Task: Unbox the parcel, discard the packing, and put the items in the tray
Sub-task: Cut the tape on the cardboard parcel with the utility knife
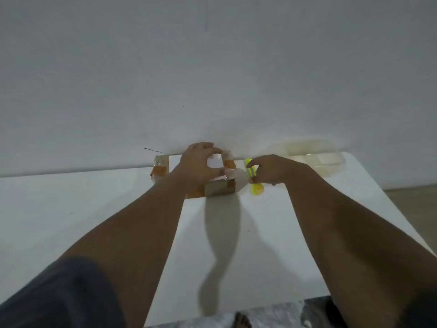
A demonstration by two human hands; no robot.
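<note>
A small cardboard parcel (218, 188) with brown tape stands near the far edge of the white table (94, 209). My left hand (201, 165) rests on top of it, fingers curled over its far side and thumb at its near right corner, holding it. Just to the right, my right hand (268, 170) pinches a yellow-green box cutter (253, 178) that lies lengthwise on the table beside the parcel. A clear plastic tray (316, 159) with compartments sits at the far right of the table against the wall.
A taped cardboard flap or piece (160, 170) shows left of the parcel by the wall. The table's right edge (390, 202) drops to a wooden floor. The white wall rises directly behind the table. A bare foot (241, 320) shows below the near edge.
</note>
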